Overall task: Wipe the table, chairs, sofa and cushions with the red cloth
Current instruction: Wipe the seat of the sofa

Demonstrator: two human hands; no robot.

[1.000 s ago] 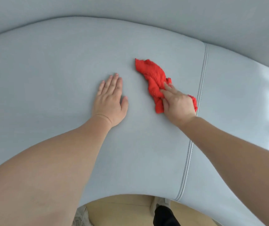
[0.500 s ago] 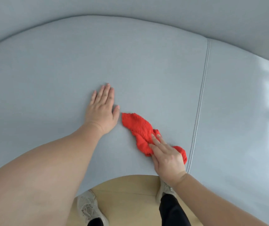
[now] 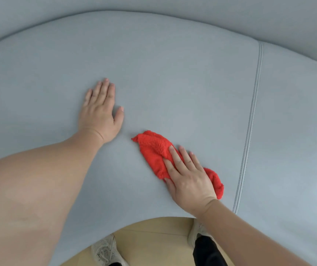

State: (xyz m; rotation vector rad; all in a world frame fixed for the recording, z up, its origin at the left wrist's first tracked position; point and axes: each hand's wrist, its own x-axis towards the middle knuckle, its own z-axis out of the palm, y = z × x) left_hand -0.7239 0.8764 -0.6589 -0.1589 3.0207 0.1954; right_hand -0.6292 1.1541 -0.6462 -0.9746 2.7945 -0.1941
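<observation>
A pale grey-blue sofa seat [image 3: 173, 83] fills the view. The crumpled red cloth [image 3: 152, 148] lies on it near the front edge. My right hand [image 3: 188, 177] presses flat on the cloth with straight fingers, and covers its middle. My left hand [image 3: 100, 112] rests palm down on the bare seat to the left of the cloth, a short gap away, with its fingers straight and together.
A piped seam [image 3: 253, 104] runs front to back to the right of the cloth and divides the seat cushions. The sofa backrest [image 3: 192, 8] rises along the top. Below the seat's front edge are a light wooden floor [image 3: 153, 239] and my shoes [image 3: 106, 252].
My right hand dragged the cloth from the middle of the seat toward the front edge, then held near there. My left hand stayed flat on the seat.
</observation>
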